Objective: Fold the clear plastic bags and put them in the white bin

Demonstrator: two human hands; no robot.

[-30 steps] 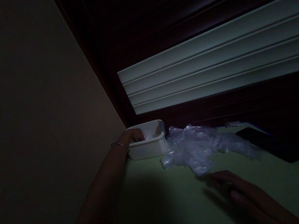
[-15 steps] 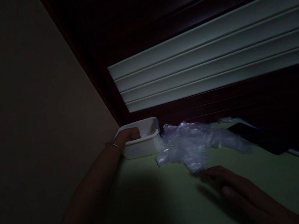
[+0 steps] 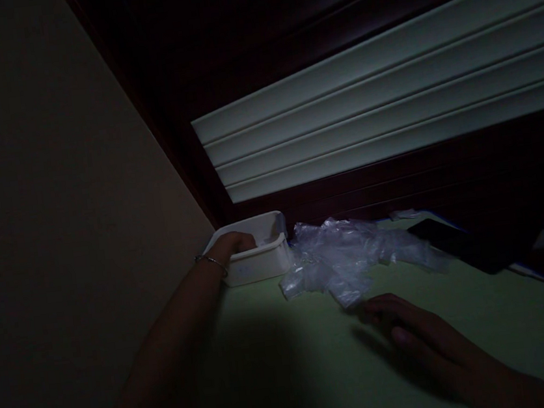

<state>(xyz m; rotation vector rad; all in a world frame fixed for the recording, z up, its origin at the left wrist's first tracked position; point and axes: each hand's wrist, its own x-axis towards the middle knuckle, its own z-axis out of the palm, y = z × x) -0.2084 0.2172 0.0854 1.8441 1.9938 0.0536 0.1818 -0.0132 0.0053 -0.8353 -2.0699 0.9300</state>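
Note:
My left hand [image 3: 237, 241] reaches over the near rim into a white plastic tub [image 3: 257, 271] at the far left corner of the green surface. Its fingers dip inside the tub, so what they touch is hidden. A bracelet circles that wrist. To the right of the tub lies a loose heap of clear plastic bags [image 3: 339, 255]. My right hand [image 3: 414, 328] hovers low over the green surface, just in front of the heap's near end. Its fingers stretch forward with the thumb apart, and nothing shows in them.
A flat dark object [image 3: 458, 245] lies right of the bags. Behind the surface stands a dark wooden panel with pale slats [image 3: 363, 102]. A plain wall [image 3: 78, 187] closes off the left side. The green surface [image 3: 278, 347] is dimly lit.
The view has shifted slightly. My left hand stays in the tub, and my right hand remains by the near end of the bags, almost unmoved.

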